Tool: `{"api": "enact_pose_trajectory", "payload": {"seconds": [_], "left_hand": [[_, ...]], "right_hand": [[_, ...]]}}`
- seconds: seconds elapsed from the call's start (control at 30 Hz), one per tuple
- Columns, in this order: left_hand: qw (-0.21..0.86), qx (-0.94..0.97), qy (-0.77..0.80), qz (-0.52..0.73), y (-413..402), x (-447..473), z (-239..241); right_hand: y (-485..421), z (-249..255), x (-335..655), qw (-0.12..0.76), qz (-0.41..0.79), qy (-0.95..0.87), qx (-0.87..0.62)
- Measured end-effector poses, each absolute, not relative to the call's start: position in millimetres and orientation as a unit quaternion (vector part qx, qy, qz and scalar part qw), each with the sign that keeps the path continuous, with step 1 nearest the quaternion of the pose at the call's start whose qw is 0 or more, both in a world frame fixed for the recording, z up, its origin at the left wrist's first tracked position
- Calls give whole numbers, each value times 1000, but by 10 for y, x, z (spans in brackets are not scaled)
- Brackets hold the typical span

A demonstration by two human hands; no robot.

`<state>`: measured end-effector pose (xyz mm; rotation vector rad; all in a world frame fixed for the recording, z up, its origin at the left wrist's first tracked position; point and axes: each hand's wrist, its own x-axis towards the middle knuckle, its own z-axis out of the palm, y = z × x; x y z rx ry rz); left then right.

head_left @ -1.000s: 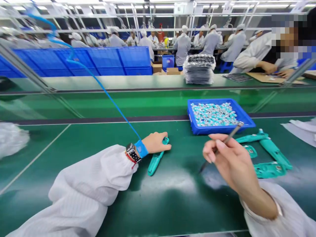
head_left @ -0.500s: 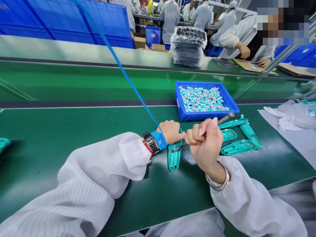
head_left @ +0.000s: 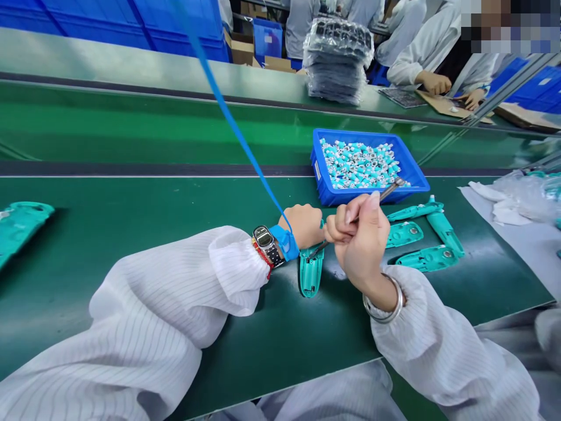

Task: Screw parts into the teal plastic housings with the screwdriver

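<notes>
A teal plastic shell half [head_left: 310, 278] lies on the green bench, its hollow inside facing up. My left hand [head_left: 305, 227] is closed over its far end, fingers curled and partly hidden, a watch and a blue wrist strap behind it. In a closed grip, my right hand [head_left: 362, 237] holds a slim metal hand tool [head_left: 389, 190] slantwise; its thin tip reaches into the shell beside my left fingers. More teal shell parts [head_left: 425, 258] lie just right of my right hand, some with small fittings inside.
A blue bin [head_left: 325, 190] full of small teal-and-white parts stands behind my hands. Another teal shell [head_left: 24, 225] sits on the left. Plastic bags [head_left: 521, 202] lie on the right. Across the green divider, a co-worker's hands [head_left: 433, 83] work near a wrapped stack [head_left: 337, 64].
The view has tipped down and shifted a little, bringing more of the left teal shell into sight. My left fingers look more curled; both hands stay at the same shell.
</notes>
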<state>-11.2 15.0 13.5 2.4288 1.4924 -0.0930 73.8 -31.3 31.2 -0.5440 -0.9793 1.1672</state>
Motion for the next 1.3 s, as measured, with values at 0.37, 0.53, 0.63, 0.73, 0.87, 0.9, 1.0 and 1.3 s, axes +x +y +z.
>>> {"api": "enact_pose_trajectory", "payload": {"seconds": [0.37,0.53,0.63,0.73,0.87,0.9,1.0,1.3], "left_hand": [[135,841,523,-13,140,-89,109],[137,846,516,-8,150,-86,103],[137,846,515,-8,151,-83,120],[138,846,516,-2,147,-83,132],[142,850,507,13,137,-87,131],[143,850,507,16,133,-87,130],[143,850,507,20,125,-81,130],[154,849,506,16,99,-85,156]], "right_hand": [[-315,394,781,679,512,-446,-279],[-318,386,761,675,503,-454,-291],[-310,383,760,671,502,-456,-300],[-299,381,767,673,499,-457,-299],[-290,389,783,672,494,-460,-305],[-289,391,786,672,493,-459,-308],[-286,396,788,676,490,-456,-309],[-333,380,674,677,442,-496,-317]]}}
